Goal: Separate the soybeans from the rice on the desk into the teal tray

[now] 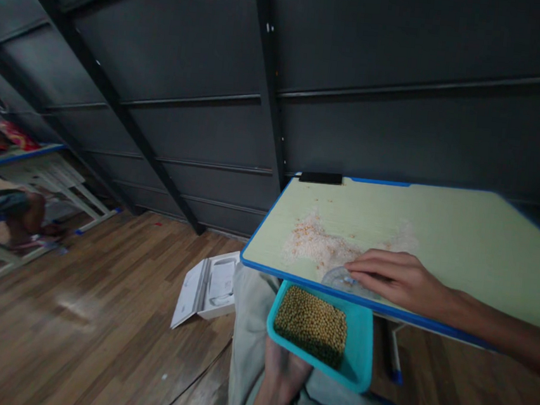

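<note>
My left hand (280,366) is under a turquoise plastic tray (358,348) and holds it up just below the table's front edge. Yellowish round beans, probably soybeans (313,324), fill much of the tray, mostly toward its left. My right hand (390,274) rests low over the table, fingers together, on a round clear plastic piece (339,278) at the front edge. Its exact shape is partly hidden by the fingers. Left of that hand lies a spread of white rice-like grains (301,247) with orange-yellow bits among them.
The pale green table (461,246) has a blue rim, and a black flat object (320,178) lies at its back edge. On the wooden floor, an open white box (216,286) stands left of my leg. Another person's leg (25,217) shows beside a table far left.
</note>
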`<action>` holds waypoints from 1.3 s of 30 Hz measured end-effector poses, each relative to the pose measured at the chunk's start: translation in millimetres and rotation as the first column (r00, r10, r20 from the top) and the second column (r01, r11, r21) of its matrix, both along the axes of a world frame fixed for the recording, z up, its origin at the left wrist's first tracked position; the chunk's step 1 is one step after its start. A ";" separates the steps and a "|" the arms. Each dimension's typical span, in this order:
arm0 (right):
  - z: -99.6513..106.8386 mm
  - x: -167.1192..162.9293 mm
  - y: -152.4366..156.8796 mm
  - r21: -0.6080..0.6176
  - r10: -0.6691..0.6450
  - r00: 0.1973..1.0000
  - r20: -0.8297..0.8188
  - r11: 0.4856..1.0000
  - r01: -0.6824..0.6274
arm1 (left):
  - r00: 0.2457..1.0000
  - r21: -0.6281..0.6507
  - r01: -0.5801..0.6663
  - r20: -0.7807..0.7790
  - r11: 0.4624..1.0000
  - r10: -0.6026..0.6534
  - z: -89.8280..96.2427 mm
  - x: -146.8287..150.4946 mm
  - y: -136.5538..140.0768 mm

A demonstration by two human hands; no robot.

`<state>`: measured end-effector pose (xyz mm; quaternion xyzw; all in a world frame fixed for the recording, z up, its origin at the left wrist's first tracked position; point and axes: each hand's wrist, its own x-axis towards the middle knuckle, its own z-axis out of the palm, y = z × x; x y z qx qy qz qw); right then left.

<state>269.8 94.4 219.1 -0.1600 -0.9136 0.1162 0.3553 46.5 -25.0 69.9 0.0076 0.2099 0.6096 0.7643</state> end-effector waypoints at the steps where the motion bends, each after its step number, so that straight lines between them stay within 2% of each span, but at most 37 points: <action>1: -0.7 0.7 0.5 0.001 -0.018 1.000 0.009 1.000 0.018 | 1.000 -0.008 0.008 0.001 1.000 -0.008 0.7 -0.2 0.0; 7: -5.4 2.8 4.7 0.005 -0.123 0.992 0.001 0.992 0.123 | 1.000 -0.054 -0.025 0.000 0.998 0.025 3.5 -1.3 -1.2; 11: -5.5 2.1 7.9 0.013 -0.195 0.979 -0.050 0.980 0.196 | 1.000 -0.094 -0.001 0.004 0.996 0.001 2.0 -2.6 -3.9; 17: -3.9 1.5 9.0 0.030 -0.237 0.966 -0.104 0.970 0.241 | 1.000 -0.121 -0.007 0.013 0.993 0.009 4.0 -2.6 -5.3; 25: -6.3 2.0 9.0 0.007 -0.182 0.982 -0.046 0.983 0.183 | 1.000 -0.082 -0.007 0.019 0.997 0.009 2.3 -1.7 -3.4; 39: -2.6 0.7 3.1 0.026 -0.099 0.994 -0.049 0.995 0.100 | 0.999 -0.080 -0.028 0.031 0.996 0.031 2.0 -1.3 -2.8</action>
